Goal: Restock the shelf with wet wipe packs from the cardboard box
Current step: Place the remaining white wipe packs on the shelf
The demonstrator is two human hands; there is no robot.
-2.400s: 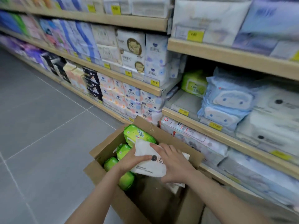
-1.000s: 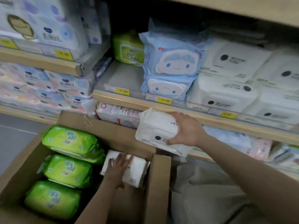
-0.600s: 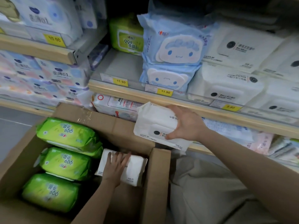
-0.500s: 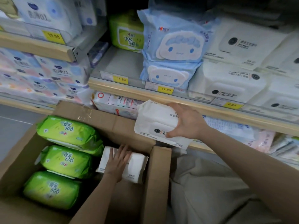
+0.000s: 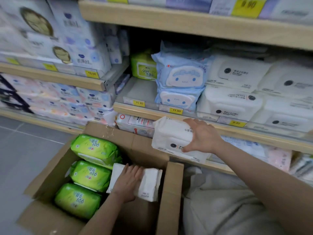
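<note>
Cardboard box [image 5: 171, 192] stands open on the floor against the shelf [image 5: 149, 112], its flaps spread. Along its left wall lie 3 green wipe packs [image 5: 91, 175] in a row from the far edge to the near one. At the box's right side, near the far edge, the left hand [image 5: 128, 182] lies palm down on a white wipe pack in the box [image 5: 150, 185], fingers together and bent over its top and far edge, holding it. Above the box's far right corner, the right hand [image 5: 203, 136] grips a second white wipe pack [image 5: 172, 138] by its right end, thumb underneath and fingers spread over the top. This pack is held in the air just before the shelf's front edge, below the blue wipe packs [image 5: 179, 82]. Right of those, white shelf packs [image 5: 237, 92] sit stacked along the front edge.
</note>
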